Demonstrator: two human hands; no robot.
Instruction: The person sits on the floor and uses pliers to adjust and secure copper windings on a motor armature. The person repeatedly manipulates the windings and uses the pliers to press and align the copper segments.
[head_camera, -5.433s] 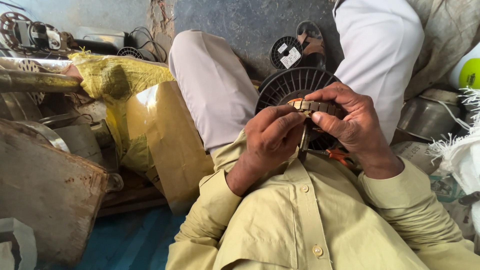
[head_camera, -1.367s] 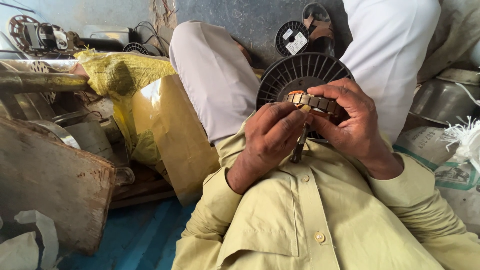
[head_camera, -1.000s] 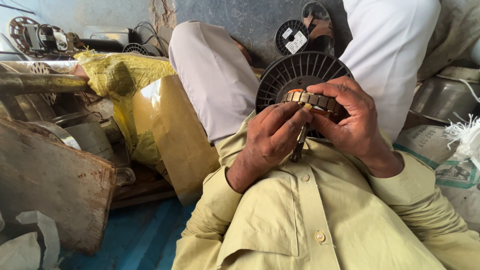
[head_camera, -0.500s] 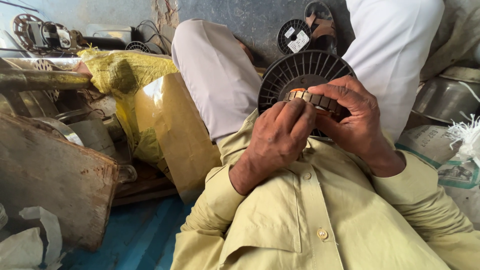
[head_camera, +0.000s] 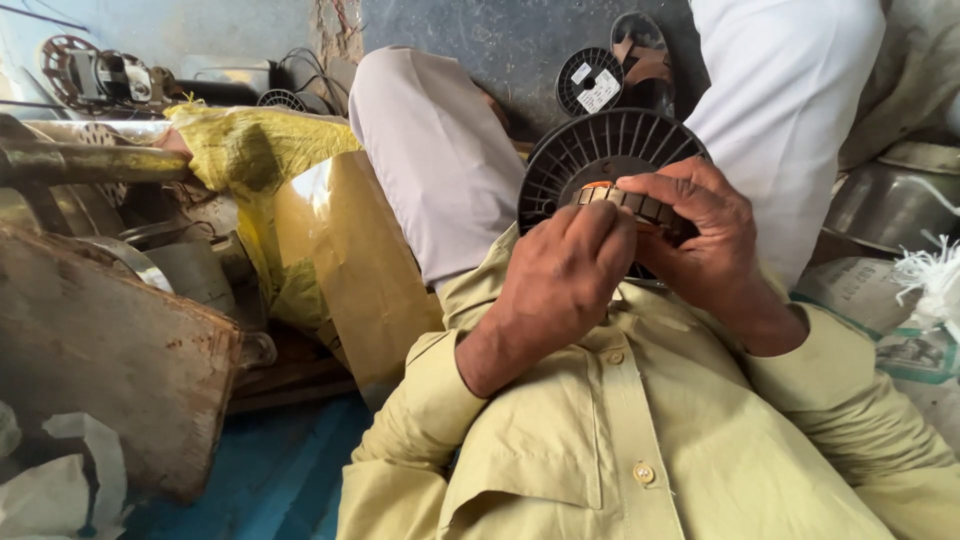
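Observation:
My left hand (head_camera: 565, 275) and my right hand (head_camera: 700, 235) meet in front of my chest, both closed around a round slotted metal core (head_camera: 625, 200) with a ribbed rim and a trace of copper colour. Only its upper edge shows between the fingers. Just behind the hands lies a large black plastic spool (head_camera: 590, 155) resting between my knees. My olive shirt (head_camera: 640, 430) fills the lower part of the view.
A smaller black spool (head_camera: 590, 80) lies farther off on the dark floor. A yellow sack (head_camera: 255, 150) and a tan board (head_camera: 340, 260) stand at my left knee. A rusty metal sheet (head_camera: 110, 350) sits at the left. A metal bowl (head_camera: 890, 205) is at the right.
The hands stay closed on the core throughout; the left fingers have shifted slightly over its rim. The camera has drifted a little.

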